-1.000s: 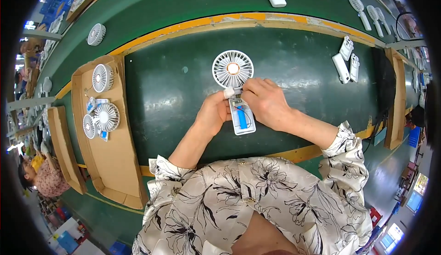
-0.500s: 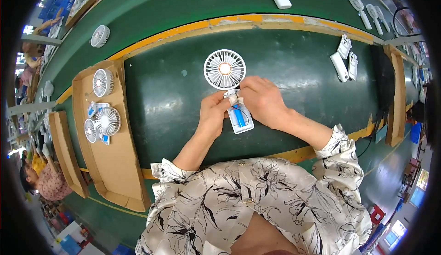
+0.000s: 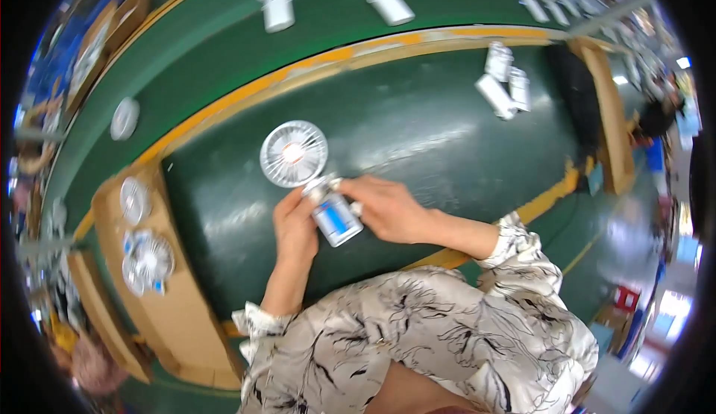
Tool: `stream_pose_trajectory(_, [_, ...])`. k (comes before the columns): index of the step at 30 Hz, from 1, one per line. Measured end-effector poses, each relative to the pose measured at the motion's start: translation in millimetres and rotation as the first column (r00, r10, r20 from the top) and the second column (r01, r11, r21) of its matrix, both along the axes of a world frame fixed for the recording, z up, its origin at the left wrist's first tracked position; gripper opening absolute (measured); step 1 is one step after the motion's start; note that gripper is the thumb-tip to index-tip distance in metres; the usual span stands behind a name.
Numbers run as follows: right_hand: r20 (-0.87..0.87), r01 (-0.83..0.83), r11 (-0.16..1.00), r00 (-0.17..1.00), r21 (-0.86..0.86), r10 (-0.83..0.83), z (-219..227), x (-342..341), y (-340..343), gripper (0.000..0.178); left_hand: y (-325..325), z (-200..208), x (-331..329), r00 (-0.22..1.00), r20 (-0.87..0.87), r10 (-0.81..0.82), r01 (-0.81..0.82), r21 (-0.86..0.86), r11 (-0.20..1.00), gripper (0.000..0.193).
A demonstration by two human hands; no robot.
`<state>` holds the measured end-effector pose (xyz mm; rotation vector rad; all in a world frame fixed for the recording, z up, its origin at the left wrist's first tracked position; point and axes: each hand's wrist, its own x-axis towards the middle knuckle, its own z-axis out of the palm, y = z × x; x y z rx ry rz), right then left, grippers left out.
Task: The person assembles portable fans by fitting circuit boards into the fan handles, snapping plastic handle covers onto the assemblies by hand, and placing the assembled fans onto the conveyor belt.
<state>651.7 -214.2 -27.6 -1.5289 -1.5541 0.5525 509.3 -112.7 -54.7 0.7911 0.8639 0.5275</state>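
Note:
A white handheld fan (image 3: pixel 294 154) with a round grille and an orange ring at its hub lies over the green bench in front of me. Its handle is uncovered and shows a blue battery (image 3: pixel 336 217) inside. My left hand (image 3: pixel 297 227) is closed round the left side of the handle near the neck. On the other side, my right hand (image 3: pixel 384 209) pinches at the top of the handle, where small white parts sit. My fingertips and motion blur hide what exactly the right fingers grip there.
At left, a cardboard tray (image 3: pixel 190 317) holds several fan heads (image 3: pixel 151 262). White handle shells (image 3: pixel 497 95) lie at the far right of the bench. Beyond the yellow edge, a green belt carries white fans (image 3: pixel 277 0). A cardboard box (image 3: pixel 605 115) stands at the right end.
The view has swung, so the bench things appear shifted left. The fan has tilted, with its head further left of the handle. Both hands stay on the handle.

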Motion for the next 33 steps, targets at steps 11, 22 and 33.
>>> stream_pose_trajectory(11, [0.634,0.842,0.497,0.270,0.209,-0.724,-13.6,257.1,-63.6,0.049,-0.1,9.6,-4.5,0.995,0.052,-0.084,0.087,-0.073,0.994,0.029])
stream_pose_trajectory(22, [0.730,0.429,0.903,0.615,0.006,-0.297,-26.5,155.3,-21.6,0.051,0.1,7.9,-9.4,0.995,0.082,-0.055,0.066,-0.129,0.989,0.028])
stream_pose_trajectory(33, [0.788,0.343,0.937,0.594,-0.063,-0.164,12.4,77.5,12.2,0.047,2.6,11.2,-13.5,0.991,0.121,-0.053,0.079,-0.222,0.972,0.029])
